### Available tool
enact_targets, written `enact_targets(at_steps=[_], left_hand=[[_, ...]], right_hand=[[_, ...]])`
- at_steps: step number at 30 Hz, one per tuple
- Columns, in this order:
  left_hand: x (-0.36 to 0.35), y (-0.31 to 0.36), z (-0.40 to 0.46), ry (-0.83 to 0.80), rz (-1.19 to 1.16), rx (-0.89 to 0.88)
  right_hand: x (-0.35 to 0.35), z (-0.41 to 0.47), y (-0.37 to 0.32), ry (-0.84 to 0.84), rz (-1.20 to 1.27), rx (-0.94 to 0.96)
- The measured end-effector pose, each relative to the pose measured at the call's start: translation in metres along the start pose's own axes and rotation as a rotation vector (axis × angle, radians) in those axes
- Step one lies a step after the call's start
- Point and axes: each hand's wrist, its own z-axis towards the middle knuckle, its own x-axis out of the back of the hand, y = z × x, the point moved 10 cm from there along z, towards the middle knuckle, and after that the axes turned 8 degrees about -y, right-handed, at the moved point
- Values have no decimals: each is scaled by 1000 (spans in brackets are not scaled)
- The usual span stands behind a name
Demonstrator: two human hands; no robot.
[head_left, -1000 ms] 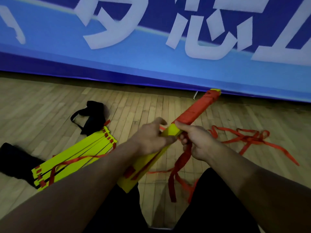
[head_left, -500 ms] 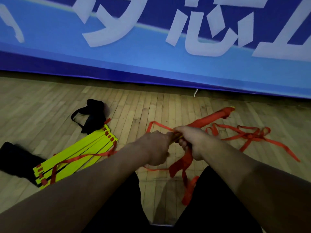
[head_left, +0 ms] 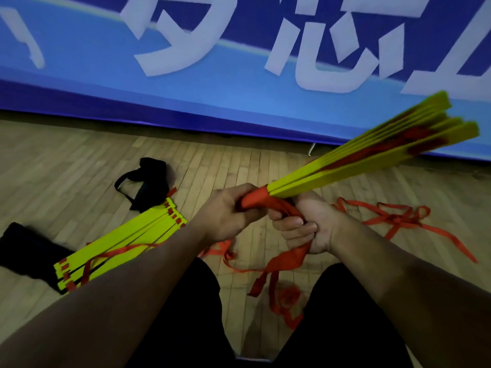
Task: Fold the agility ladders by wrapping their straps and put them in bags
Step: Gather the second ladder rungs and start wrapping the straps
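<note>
Both grips round strap-wrapped end, left hand (head_left: 225, 216), right hand (head_left: 305, 224); ladder (head_left: 372, 155) up-right

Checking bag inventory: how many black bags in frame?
2. One black bag lies on the floor beyond the folded ladder; the other at the far left by that ladder's near end, partly cut off. More may be out of view.

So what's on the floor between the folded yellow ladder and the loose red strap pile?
Head view: only the hands, the held ladder, and a trailing strap.
</note>
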Motion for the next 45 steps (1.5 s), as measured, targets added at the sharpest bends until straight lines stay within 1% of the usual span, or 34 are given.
enact_targets(at_steps=[3, 5, 7, 8, 9, 11, 12, 13, 14, 15, 17, 18, 19, 20, 22, 23, 26, 28, 31, 32, 33, 34, 35, 37, 38, 39, 40, 43, 45], left_hand=[[18, 7, -3, 12, 98, 0], [23, 7, -4, -9, 58, 22], [19, 4, -3, -57, -24, 88], [16, 0, -3, -77, -74, 128], [11, -5, -4, -93, -127, 171], [1, -17, -8, -119, -265, 275], [-4, -23, -9, -133, -338, 319], [-10, -27, -11, -157, -392, 356], [-15, -29, -13, -190, -392, 384], [-19, -28, -15, -227, -308, 395], [-22, -22, -13, -258, 55, 370], [-21, -19, -11, -220, 240, 336], [-19, -14, -9, -159, 359, 298], [-15, -11, -8, -98, 399, 269], [-7, -11, -9, 5, 343, 232], [-4, -11, -9, 31, 307, 205], [-4, -6, -6, 24, 257, 125], [-9, -8, -6, -43, 52, 163], [-18, -13, -12, -213, -317, 262], [-21, -13, -15, -255, -403, 299], [-24, -13, -17, -284, -428, 330], [-26, -11, -19, -297, -369, 345], [-26, -8, -18, -303, -186, 337], [-31, -2, -14, -294, 338, 285], [-34, 2, -13, -255, 535, 249], [-34, 3, -13, -197, 631, 225], [-30, 2, -13, -141, 646, 213], [-19, -10, -11, -54, 467, 187], [-15, -14, -11, -29, 376, 188]], right_hand=[[22, -7, -18, 156, -31, 131], [30, -12, -30, 180, 43, 239], [32, -17, -40, 164, 107, 336], [33, -18, -43, 178, 64, 355], [35, -18, -45, 229, -54, 355], [42, -21, -48, 385, -374, 330], [44, -22, -49, 438, -462, 334], [45, -22, -48, 459, -477, 347], [48, -21, -47, 454, -455, 368], [48, -20, -46, 442, -424, 385], [46, -18, -44, 434, -427, 385], [44, -18, -44, 443, -468, 379], [43, -18, -44, 457, -509, 377], [42, -18, -45, 465, -530, 381], [41, -18, -45, 437, -508, 392], [39, -18, -45, 410, -492, 391], [41, -16, -43, 364, -519, 352], [43, -15, -40, 338, -508, 321], [51, -17, -34, 363, -451, 335], [54, -18, -34, 385, -451, 355], [55, -19, -34, 407, -459, 376], [55, -19, -34, 431, -471, 399], [55, -18, -33, 454, -479, 418], [55, -16, -34, 498, -503, 441], [54, -16, -34, 516, -527, 442], [53, -16, -35, 515, -554, 435], [51, -17, -34, 493, -571, 421], [49, -16, -29, 396, -564, 334], [54, -18, -30, 418, -660, 276]])
